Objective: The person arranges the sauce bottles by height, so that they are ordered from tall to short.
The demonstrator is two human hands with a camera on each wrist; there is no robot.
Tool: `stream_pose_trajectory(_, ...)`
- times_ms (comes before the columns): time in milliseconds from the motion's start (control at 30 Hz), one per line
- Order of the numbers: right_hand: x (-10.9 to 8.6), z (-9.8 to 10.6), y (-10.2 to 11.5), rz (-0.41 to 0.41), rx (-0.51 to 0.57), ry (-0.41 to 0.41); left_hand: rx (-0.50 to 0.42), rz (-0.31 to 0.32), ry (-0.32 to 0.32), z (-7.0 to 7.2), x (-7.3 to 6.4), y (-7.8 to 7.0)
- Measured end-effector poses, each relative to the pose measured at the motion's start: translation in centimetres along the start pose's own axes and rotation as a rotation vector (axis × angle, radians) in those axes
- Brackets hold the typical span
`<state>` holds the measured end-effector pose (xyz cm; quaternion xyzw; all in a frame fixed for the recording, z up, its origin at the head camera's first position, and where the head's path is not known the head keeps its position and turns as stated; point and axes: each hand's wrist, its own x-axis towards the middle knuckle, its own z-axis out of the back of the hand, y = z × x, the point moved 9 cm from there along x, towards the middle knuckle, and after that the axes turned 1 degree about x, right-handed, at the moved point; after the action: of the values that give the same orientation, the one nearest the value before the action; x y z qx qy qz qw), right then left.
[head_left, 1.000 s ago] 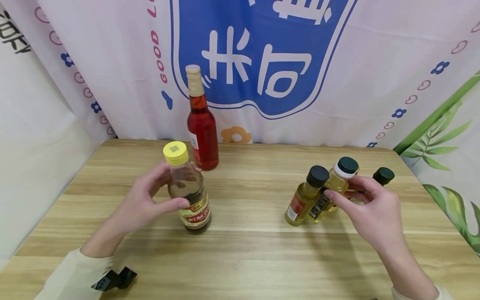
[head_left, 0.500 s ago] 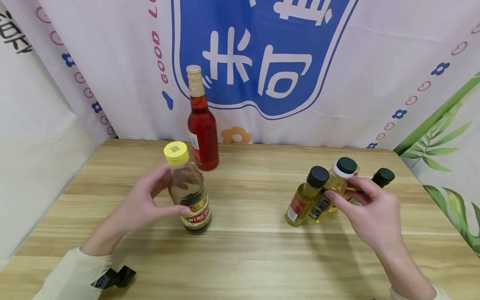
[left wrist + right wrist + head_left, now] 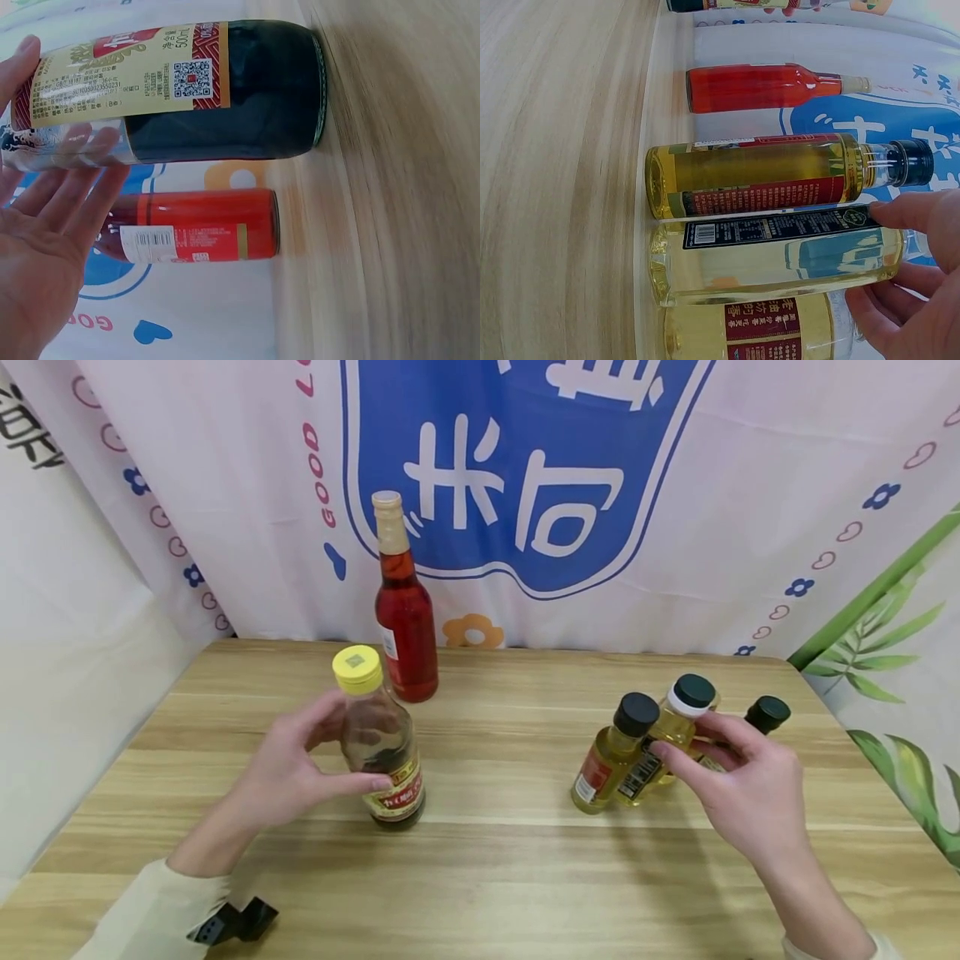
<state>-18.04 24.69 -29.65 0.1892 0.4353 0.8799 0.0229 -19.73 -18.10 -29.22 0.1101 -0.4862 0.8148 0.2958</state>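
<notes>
My left hand (image 3: 288,768) holds a glass sauce bottle (image 3: 400,792) with a yellow cap and dark liquid, thumb on the front of its label, fingers behind. In the left wrist view the bottle (image 3: 277,90) stands at the tabletop. At the right, my right hand (image 3: 757,793) grips the middle oil bottle (image 3: 772,262), pale yellow with a dark green cap and white collar, thumb and fingers round its upper part. Close beside it stands a smaller oil bottle (image 3: 600,772) with a black cap. Another oil bottle (image 3: 765,330) is partly hidden behind the right hand in the head view.
A tall bottle of red liquid (image 3: 408,627) stands near the back of the wooden table (image 3: 480,877), behind the sauce bottle. A printed white curtain (image 3: 750,485) with a blue emblem hangs along the table's back edge. A black wrist device (image 3: 234,921) sits at the left sleeve.
My left hand and the sauce bottle have shifted slightly to the right. The right hand keeps its grip on the middle oil bottle, almost still.
</notes>
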Motion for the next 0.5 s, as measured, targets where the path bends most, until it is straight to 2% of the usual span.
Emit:
stream_pose_trajectory(100, 0.0, 0.1, 0.1, 0.01, -0.001, 0.001, -0.003, -0.022, -0.015, -0.2, 0.0, -0.6)
stream_pose_trajectory(200, 0.1, 0.0, 0.3, 0.02, -0.001, 0.005, 0.027, -0.011, -0.053, -0.1, 0.1, -1.0)
stream_pose_trajectory(367, 0.1, 0.0, 0.4, 0.024, 0.008, 0.007, 0.112, 0.063, -0.111, 0.4, 1.2, -1.5)
stream_pose_trajectory(500, 0.0, 0.0, 0.4, 0.022, 0.013, 0.004, 0.143, 0.121, -0.14, 0.6, 2.5, -1.7)
